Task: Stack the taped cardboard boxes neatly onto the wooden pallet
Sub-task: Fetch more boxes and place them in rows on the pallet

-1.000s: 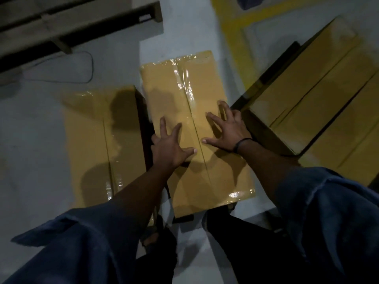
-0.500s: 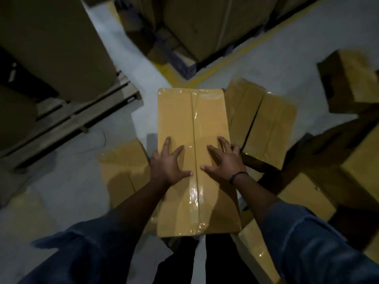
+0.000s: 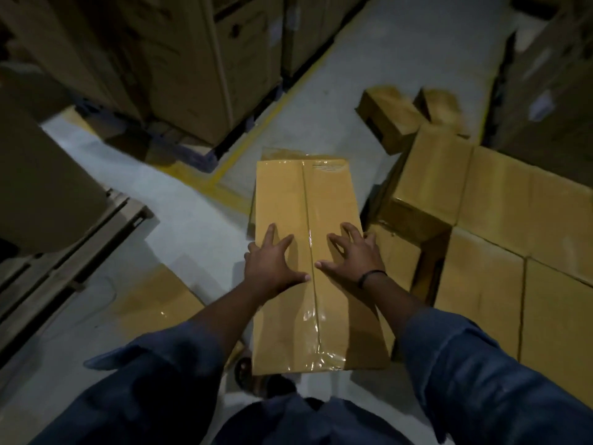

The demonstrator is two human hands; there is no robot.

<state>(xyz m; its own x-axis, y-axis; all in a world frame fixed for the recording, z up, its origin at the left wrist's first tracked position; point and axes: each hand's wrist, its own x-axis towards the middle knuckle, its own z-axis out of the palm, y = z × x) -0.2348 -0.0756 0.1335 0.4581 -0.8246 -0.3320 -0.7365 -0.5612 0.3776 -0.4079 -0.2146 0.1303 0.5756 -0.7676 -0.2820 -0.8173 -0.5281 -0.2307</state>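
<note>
A long taped cardboard box with clear tape down its middle seam lies lengthwise in front of me, its near end close to my body. My left hand presses flat on its top left of the seam, fingers spread. My right hand, with a black wristband, rests right of the seam, fingers spread and slightly arched. The wooden pallet lies on the floor at the left and bears a large dark carton. What supports the box from below is hidden.
Several taped boxes lie packed together on the right, one more on the floor at lower left. Small boxes lie scattered further back. Tall cartons stand behind a yellow floor line. My foot shows under the box.
The box has come up closer to me and turned, with both hands staying spread on its top. The view has swung up, bringing the pallet, tall cartons and the boxes on the right into sight.
</note>
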